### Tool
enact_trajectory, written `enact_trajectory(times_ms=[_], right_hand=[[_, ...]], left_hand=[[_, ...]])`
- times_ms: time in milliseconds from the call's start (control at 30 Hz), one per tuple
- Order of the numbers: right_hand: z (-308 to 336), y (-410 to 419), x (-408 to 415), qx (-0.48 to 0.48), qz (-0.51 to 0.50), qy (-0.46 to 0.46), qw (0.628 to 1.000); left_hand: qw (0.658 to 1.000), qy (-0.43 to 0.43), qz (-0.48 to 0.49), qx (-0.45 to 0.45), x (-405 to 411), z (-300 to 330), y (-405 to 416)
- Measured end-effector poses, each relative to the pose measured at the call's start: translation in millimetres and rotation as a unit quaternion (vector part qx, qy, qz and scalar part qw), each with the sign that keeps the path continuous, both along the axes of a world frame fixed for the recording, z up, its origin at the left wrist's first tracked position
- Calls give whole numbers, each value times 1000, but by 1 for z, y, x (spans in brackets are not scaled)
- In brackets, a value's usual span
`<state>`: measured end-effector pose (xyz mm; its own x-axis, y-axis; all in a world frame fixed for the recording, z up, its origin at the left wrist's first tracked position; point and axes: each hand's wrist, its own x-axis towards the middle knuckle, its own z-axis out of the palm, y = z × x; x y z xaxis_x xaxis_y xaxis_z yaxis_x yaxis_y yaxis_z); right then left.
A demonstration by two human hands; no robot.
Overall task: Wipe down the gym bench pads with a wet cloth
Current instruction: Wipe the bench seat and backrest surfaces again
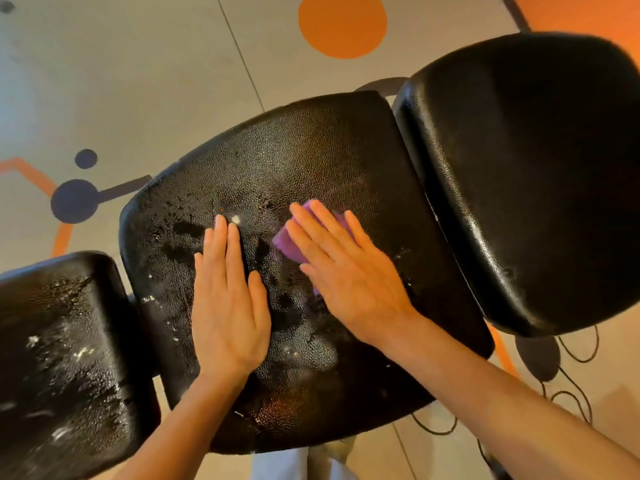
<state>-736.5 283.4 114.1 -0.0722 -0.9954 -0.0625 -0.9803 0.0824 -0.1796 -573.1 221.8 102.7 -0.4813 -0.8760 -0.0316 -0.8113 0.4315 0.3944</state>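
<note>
Bench pads first: right pad looks clean and glossy, middle pad is half wet w/ white specks, left pad is streaked w/ white residue – likely undone. Left hand lies flat on the middle pad, fingers straight, holding nothing. Right hand presses flat on the purple cloth, fingers extended, no curl round it. Risk: w/o a real grip the cloth could slip or bunch under the palm – and the speck by the left fingertips gets smeared, not lifted.
</note>
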Motion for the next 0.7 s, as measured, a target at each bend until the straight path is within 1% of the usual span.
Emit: enact_trajectory(times_ms=[33, 67, 100, 133, 167, 200, 233, 300, 333, 367, 400, 433, 467, 533, 567, 600, 633, 700], right_hand=[[2, -2, -21, 0, -51, 14, 999], [4, -5, -42, 10, -141, 12, 990], [6, -7, -57, 15, -250, -14, 968], [7, -9, -59, 21, -337, -46, 940], [8, -9, -47, 20, -379, -51, 924], [5, -5, -25, 18, -369, -25, 929], [3, 2, 3, 14, -312, -3, 950], [4, 19, 48, 14, -153, -15, 988], [4, 27, 54, 23, -87, -16, 996], [3, 31, 47, 25, -50, -16, 998], [2, 32, 31, 22, -59, -16, 998], [2, 30, 13, 17, -106, -13, 994], [3, 25, -5, 14, -178, -4, 984], [5, 15, -25, 11, -345, -3, 939], [6, 11, -17, 9, -393, -13, 919], [6, 13, 1, 6, -404, -19, 914], [4, 20, 26, 6, -371, -24, 928], [9, 43, 78, 26, -230, -38, 972]], left_hand=[[1000, 1, 1, -2, 0, 0, 0], [1000, 0, 1, -4, 0, 0, -1], [1000, -3, 2, -7, 0, -1, 0], [1000, -8, 3, -11, 1, -1, 0], [1000, -11, 3, -15, 1, -1, 0], [1000, -9, 1, -18, 0, -2, 0], [1000, -3, 0, -19, 0, -2, 0], [1000, 10, 0, -16, 1, -2, 0], [1000, 13, -1, -15, 2, -2, 1], [1000, 16, -1, -16, 2, -1, 1], [1000, 16, -2, -18, 2, -1, 1], [1000, 15, -2, -20, 1, -1, 0], [1000, 13, -3, -21, 1, -1, 0], [1000, 17, -3, -21, 1, -2, 0], [1000, 19, -2, -21, 1, -2, 0], [1000, 18, -2, -20, 1, -2, 1], [1000, 16, -1, -21, 1, -3, 1], [1000, 18, -1, -20, 1, -3, 0]])
